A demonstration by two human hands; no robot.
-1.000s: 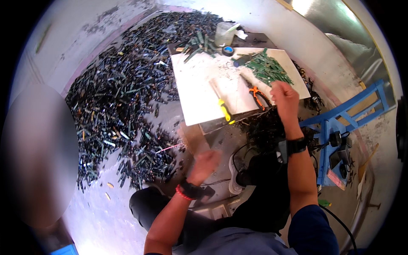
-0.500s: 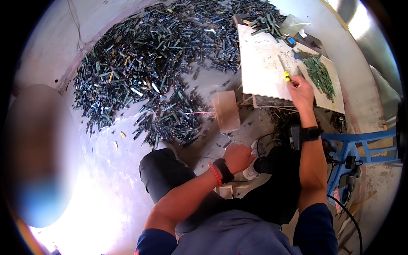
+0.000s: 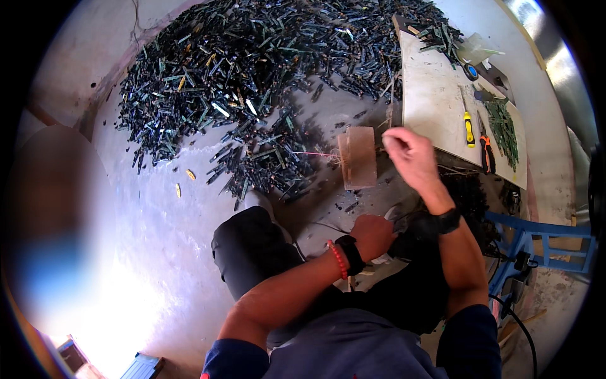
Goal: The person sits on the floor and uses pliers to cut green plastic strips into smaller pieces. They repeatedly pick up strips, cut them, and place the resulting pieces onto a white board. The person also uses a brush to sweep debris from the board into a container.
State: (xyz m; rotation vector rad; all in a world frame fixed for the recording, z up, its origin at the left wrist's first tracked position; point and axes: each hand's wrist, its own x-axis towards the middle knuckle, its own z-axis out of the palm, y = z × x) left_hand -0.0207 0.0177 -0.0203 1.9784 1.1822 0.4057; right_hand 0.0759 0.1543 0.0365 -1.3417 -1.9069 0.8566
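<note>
My right hand [image 3: 409, 158] is raised off the front-left corner of the pale board [image 3: 426, 88], beside the brown sheet [image 3: 360, 161] on the floor. Its fingers are curled and slightly blurred; whatever they may hold is not visible. My left hand [image 3: 372, 237] is closed low by my knee, its fingertips hidden. On the board lie a yellow-handled screwdriver [image 3: 468, 129], orange-and-black pliers [image 3: 486, 151], green strips [image 3: 503, 129] and a blue-centred tape roll [image 3: 470, 72].
A large heap of dark strips [image 3: 252, 63] covers the upper floor, with a thin pink rod [image 3: 315, 153] at its edge. A translucent container [image 3: 475, 47] is at the board's back. A blue chair [image 3: 536, 246] with black devices stands at right.
My right hand has gone from over the screwdriver and pliers leftward, off the board. My left hand has shifted to the right. The view has turned, putting the board farther right.
</note>
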